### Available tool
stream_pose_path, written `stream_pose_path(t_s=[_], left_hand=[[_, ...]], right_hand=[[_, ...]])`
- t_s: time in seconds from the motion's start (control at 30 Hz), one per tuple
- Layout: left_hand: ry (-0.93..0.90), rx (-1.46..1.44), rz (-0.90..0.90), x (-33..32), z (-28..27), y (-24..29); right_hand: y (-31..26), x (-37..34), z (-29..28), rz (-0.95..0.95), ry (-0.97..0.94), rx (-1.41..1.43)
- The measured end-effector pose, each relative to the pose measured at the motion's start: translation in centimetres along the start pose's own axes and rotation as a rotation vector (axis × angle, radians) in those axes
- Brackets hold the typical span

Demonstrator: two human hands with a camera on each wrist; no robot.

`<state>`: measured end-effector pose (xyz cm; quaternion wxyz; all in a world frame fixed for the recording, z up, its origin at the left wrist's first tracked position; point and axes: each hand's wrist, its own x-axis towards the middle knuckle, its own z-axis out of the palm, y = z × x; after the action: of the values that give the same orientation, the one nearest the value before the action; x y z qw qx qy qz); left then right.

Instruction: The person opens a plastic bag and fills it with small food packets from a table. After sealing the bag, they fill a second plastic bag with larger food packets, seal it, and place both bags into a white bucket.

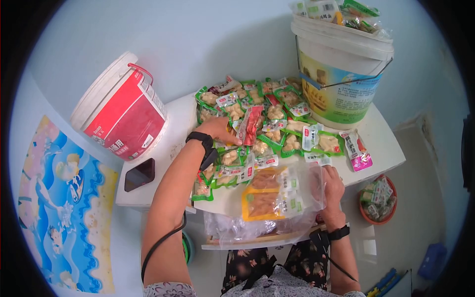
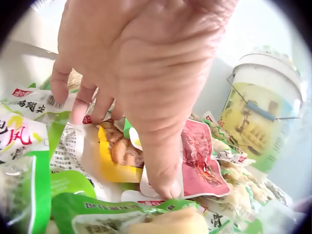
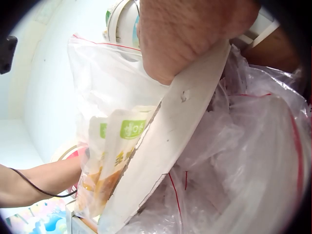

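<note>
My left hand (image 1: 217, 129) is over a pile of sealed snack packets (image 1: 230, 157). Its thumb tip comes down at the label end of a red packet (image 1: 250, 123). In the left wrist view the other fingers stretch out over the pile, and a yellow-edged packet (image 2: 117, 156) shows below them. At the table's front edge my right hand (image 1: 334, 188) grips the open end of a clear zip bag (image 3: 109, 73). Yellow packets (image 1: 269, 195) of brown food lie inside this bag. The right fingertips are hidden behind the hand in the right wrist view.
A white bucket (image 1: 341, 64) topped with packets stands at the back right, a red-labelled bucket (image 1: 128, 111) at the left. A phone (image 1: 140, 174) lies near it. Below the tabletop, an open drawer (image 1: 252, 242) holds clear bags. An orange basket (image 1: 378, 220) of packets is on the floor.
</note>
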<state>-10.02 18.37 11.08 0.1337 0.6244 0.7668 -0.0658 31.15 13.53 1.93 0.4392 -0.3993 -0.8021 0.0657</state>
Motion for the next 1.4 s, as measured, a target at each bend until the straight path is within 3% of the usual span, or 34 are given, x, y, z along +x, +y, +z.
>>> stream_pose_path(t_s=[0.13, 0.23, 0.33, 0.53, 0.63, 0.73, 0.83, 0.97, 1.1, 1.2, 1.4], left_hand=[[-0.056, -0.073, -0.004, 1.2, -0.2, -0.6], [-0.043, 0.034, -0.179, -0.4, -1.3, 1.9], [0.044, -0.047, -0.077, 0.4, -0.1, 0.8], [0.182, -0.287, -0.143, 4.0, 2.4, -1.4], [0.357, -0.413, -0.266, 3.2, 2.8, -0.6], [0.282, -0.662, -0.277, 5.9, 3.9, -4.0], [0.366, -0.476, -0.403, 5.3, 3.5, -2.5], [0.547, -0.151, -0.274, 1.0, 2.8, 2.4], [0.479, -0.162, -0.25, 1.9, 2.8, 1.8], [0.548, -0.284, -0.314, 2.9, 3.4, 1.2], [0.417, -0.831, -0.378, 9.6, 6.2, -4.6]], right_hand=[[0.1, 0.1, 0.2, -0.004, 0.008, 0.005], [-0.4, 0.1, -0.3, 0.003, 0.007, 0.017], [-0.7, 0.2, -0.3, 0.003, 0.012, 0.037], [-0.6, 0.3, -0.1, 0.014, 0.016, 0.04], [-0.5, 0.1, -0.1, 0.024, 0.022, 0.023], [-0.7, 0.2, -0.1, 0.013, 0.03, 0.025], [-0.6, 0.1, 0.1, 0.009, 0.035, 0.011], [-0.4, -0.1, 0.5, 0.013, 0.054, -0.009], [-0.1, 0.0, 0.4, 0.003, 0.058, -0.016], [-0.2, 0.0, 0.4, 0.01, 0.047, -0.006], [-0.4, 0.1, 0.3, -0.004, 0.053, -0.006]])
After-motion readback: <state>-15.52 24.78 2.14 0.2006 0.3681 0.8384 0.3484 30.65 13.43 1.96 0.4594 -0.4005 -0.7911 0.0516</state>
